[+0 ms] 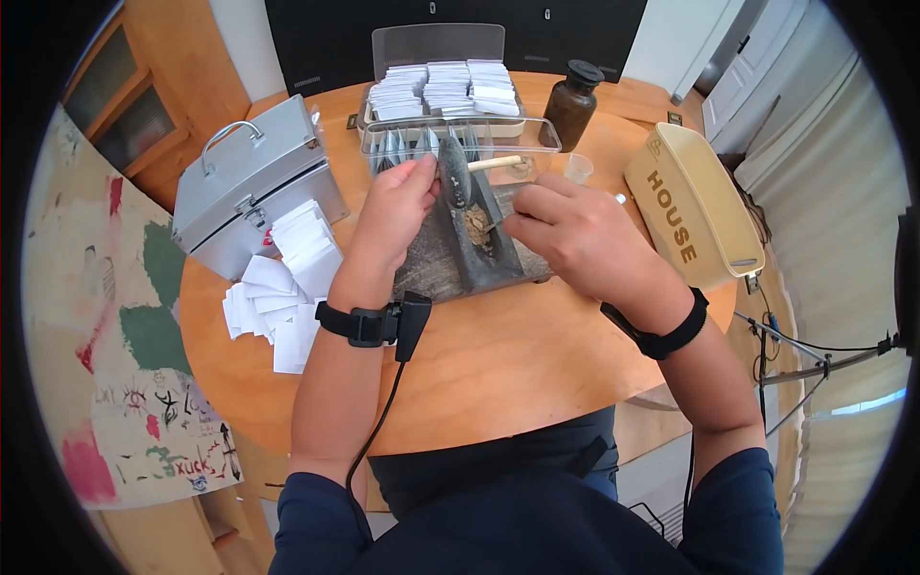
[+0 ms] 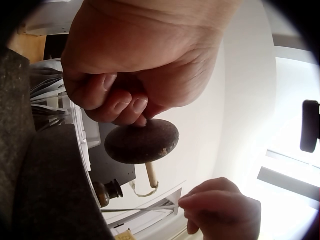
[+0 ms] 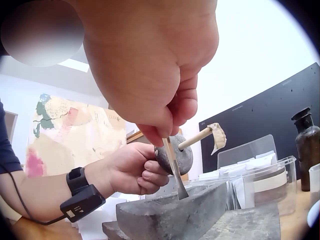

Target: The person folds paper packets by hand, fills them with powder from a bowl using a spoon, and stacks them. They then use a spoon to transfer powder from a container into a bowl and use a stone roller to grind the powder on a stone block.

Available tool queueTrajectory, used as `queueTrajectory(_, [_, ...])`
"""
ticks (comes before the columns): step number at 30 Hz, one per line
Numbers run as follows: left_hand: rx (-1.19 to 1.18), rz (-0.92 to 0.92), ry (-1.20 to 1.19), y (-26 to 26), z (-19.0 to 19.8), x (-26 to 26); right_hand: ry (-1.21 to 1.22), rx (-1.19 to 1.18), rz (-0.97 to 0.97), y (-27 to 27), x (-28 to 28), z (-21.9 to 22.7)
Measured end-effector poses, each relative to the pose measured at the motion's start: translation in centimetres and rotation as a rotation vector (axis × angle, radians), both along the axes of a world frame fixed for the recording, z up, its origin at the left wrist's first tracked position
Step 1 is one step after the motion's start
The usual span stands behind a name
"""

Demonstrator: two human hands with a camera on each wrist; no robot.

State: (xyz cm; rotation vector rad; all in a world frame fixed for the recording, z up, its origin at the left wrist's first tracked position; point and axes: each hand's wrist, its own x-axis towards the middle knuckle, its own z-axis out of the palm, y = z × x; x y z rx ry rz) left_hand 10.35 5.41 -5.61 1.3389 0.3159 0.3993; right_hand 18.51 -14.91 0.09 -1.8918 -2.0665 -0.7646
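A boat-shaped grey stone grinding trough (image 1: 503,259) stands on the table, with coarse tan ground material (image 1: 478,228) inside it. My left hand (image 1: 401,209) holds a round stone grinding wheel (image 1: 453,174) up over the trough, fingers curled at its left side. From the wheel's other side sticks out a pale wooden axle (image 1: 496,163) with a frayed wrapping at its end. In my right hand (image 1: 581,230) a thin spatula (image 3: 173,162) is pinched between thumb and fingers. Its flat tip points down into the trough in the right wrist view.
White paper packets (image 1: 273,302) lie loose beside a silver metal case (image 1: 254,192) at left. Behind the trough is a clear box (image 1: 460,136), with stacked packets (image 1: 441,86) beyond. A brown bottle (image 1: 573,107), small clear cup (image 1: 578,170) and cream bin (image 1: 685,206) stand right.
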Motion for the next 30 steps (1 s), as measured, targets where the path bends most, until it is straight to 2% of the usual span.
queueTrajectory(5, [-0.003,0.019,-0.015,0.0,0.1,0.1,0.002,0.004,0.015,0.2,0.6,-0.3])
queueTrajectory(7, [0.018,0.014,-0.018,0.2,-0.1,0.0,-0.008,0.093,-0.053,0.1,0.3,-0.1])
queueTrajectory(17, [0.004,0.009,-0.014,0.0,-0.1,0.0,0.02,0.114,-0.127,1.0,0.1,-2.0])
queueTrajectory(22, [-0.012,-0.017,0.003,0.9,-0.7,0.0,0.118,0.15,-0.11,1.1,0.4,-3.0])
queueTrajectory(26, [-0.028,-0.033,0.002,0.8,-0.6,0.1,0.096,0.146,-0.149,1.2,0.5,-3.3])
queueTrajectory(30, [-0.022,-0.02,0.007,1.0,-0.7,0.0,0.155,0.124,-0.091,1.0,0.2,-3.1])
